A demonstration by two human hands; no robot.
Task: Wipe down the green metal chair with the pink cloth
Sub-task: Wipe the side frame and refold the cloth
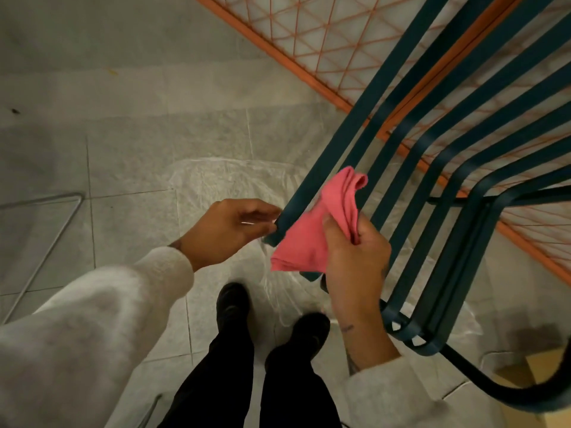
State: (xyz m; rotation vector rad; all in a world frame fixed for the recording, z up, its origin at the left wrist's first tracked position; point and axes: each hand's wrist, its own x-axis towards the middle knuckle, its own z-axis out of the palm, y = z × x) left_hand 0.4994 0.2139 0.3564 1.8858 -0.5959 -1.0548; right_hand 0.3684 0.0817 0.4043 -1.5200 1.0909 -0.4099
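We find no readable text, label, brand, number or sign on anything in view here.

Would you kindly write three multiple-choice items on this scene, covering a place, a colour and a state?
1. Where is the pink cloth?
A. On the floor
B. In the right hand, against the green chair's slats
C. Over the orange grid

2. What colour are the person's shoes?
A. Black
B. White
C. Red

3. What is the left hand doing?
A. Hanging open, away from the chair
B. Holding the cloth
C. Fingers at the end of the outermost slat

Answers: B, the right hand grips the cloth at the slats; A, both shoes are black; C, its fingertips meet the slat end.
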